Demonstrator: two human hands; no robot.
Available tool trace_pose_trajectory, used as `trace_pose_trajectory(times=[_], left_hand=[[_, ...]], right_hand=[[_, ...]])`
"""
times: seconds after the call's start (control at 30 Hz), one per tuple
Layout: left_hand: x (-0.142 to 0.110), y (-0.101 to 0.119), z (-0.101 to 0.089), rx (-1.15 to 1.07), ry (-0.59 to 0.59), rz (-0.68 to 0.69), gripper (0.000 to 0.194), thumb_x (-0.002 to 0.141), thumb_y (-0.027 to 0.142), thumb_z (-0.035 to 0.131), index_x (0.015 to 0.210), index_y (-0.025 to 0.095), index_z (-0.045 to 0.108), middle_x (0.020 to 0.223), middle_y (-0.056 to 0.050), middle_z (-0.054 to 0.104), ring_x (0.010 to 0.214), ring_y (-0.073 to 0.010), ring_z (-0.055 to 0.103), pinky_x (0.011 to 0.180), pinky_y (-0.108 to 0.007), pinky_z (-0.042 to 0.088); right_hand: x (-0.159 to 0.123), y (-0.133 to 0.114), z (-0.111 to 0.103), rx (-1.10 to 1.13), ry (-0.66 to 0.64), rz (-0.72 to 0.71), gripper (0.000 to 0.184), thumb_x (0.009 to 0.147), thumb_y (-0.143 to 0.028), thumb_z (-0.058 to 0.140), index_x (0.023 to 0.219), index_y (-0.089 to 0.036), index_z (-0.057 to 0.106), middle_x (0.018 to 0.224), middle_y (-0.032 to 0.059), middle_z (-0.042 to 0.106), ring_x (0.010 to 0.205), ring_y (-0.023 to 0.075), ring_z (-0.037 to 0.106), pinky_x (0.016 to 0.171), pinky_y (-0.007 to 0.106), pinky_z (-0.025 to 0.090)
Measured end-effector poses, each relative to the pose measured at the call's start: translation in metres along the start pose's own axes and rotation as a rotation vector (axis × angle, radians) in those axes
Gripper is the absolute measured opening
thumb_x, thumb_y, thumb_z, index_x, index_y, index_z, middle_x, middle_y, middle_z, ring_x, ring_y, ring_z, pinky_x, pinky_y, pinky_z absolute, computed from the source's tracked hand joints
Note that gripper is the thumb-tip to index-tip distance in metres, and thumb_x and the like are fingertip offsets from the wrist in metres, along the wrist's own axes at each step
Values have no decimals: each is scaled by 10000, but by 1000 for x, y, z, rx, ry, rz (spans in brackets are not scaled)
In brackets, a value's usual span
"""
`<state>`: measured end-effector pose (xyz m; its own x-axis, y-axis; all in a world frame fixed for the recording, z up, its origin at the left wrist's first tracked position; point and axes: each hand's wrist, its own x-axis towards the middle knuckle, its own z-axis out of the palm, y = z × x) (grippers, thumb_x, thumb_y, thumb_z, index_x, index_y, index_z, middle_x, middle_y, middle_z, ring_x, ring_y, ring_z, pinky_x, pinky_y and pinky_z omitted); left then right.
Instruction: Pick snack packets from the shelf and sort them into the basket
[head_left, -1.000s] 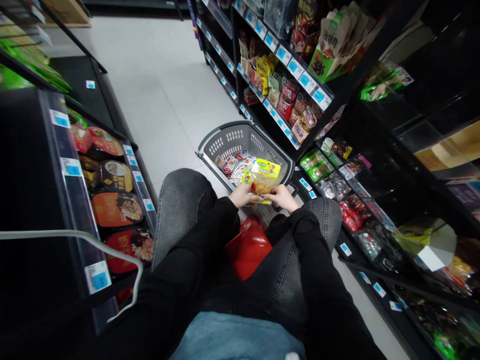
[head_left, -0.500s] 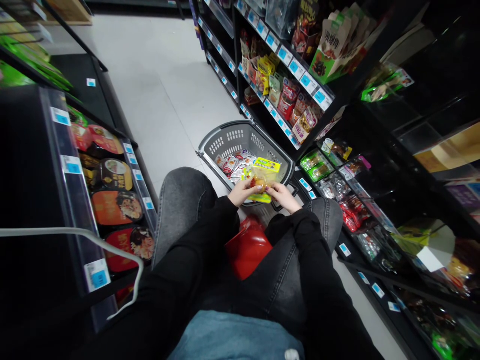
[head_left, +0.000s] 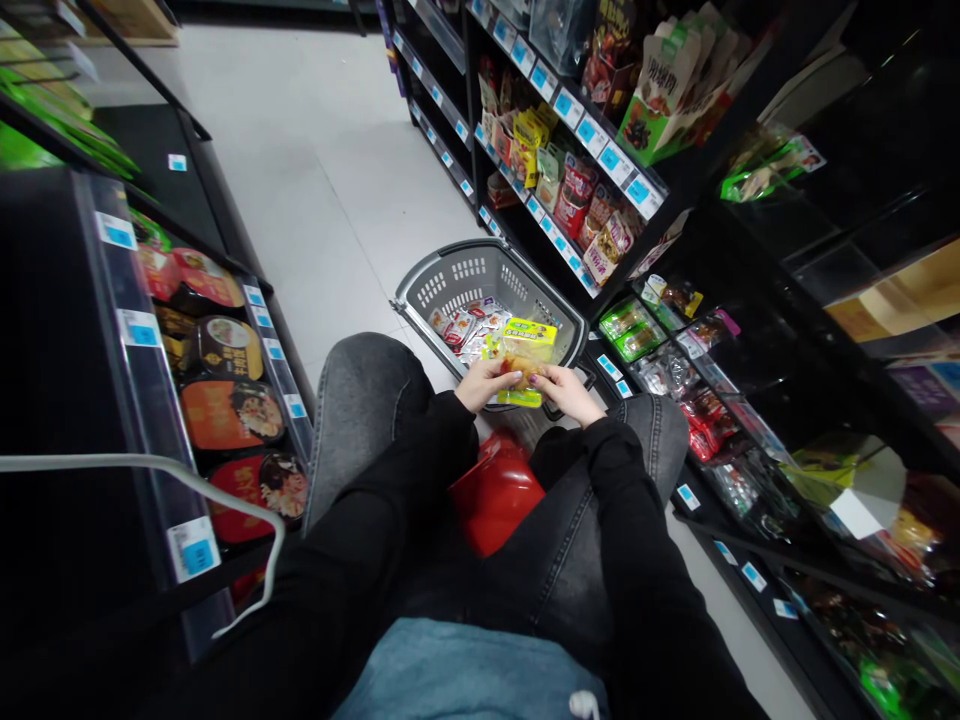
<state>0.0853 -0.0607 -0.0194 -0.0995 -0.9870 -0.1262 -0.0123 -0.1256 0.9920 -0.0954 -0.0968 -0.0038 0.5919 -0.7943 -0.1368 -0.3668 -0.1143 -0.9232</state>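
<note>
I am sitting low in a shop aisle with my knees apart. Both hands hold a small yellow-green snack packet (head_left: 526,352) over the near edge of a grey shopping basket (head_left: 450,275) on the floor. My left hand (head_left: 484,385) grips the packet's left side with its fingers closed. My right hand (head_left: 566,392) pinches the right side. Several small red-and-white snack packets (head_left: 469,328) lie inside the basket.
A red stool (head_left: 495,495) sits between my legs. Dark shelves with bowl noodles (head_left: 225,410) run along the left. Shelves of bagged snacks (head_left: 577,200) with blue price tags line the right. Pale floor tiles (head_left: 315,170) stretch ahead down the aisle.
The packet has drawn slightly nearer to me and narrowed between my hands, with my fingers shifted further over its front. The basket and my legs have stayed put.
</note>
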Motion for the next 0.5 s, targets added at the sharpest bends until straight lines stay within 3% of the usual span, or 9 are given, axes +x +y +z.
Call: trace_pose_trajectory(times=[0.17, 0.37, 0.5], left_hand=[[-1, -1, -1, 38, 4, 7, 448, 633, 556, 641, 683, 112, 604, 631, -25, 599, 625, -144, 526, 634, -276, 455], [0, -1, 0, 68, 46, 25, 478, 700, 607, 529, 646, 133, 555, 604, -14, 553, 607, -134, 488, 621, -269, 426], [0, 0, -2, 105, 32, 24, 471, 705, 601, 533, 638, 135, 557, 592, -11, 549, 593, -129, 476, 604, -263, 409]], right_hand=[[0, 2, 2, 61, -32, 10, 450, 787, -532, 529, 892, -111, 646, 829, 55, 631, 786, 155, 553, 716, 244, 450], [3, 5, 7, 115, 75, 16, 397, 828, -490, 503, 958, -146, 650, 799, 52, 620, 819, 168, 559, 738, 269, 467], [2, 4, 7, 130, 78, 25, 387, 814, -472, 524, 962, -137, 651, 827, 58, 634, 796, 166, 566, 741, 276, 474]])
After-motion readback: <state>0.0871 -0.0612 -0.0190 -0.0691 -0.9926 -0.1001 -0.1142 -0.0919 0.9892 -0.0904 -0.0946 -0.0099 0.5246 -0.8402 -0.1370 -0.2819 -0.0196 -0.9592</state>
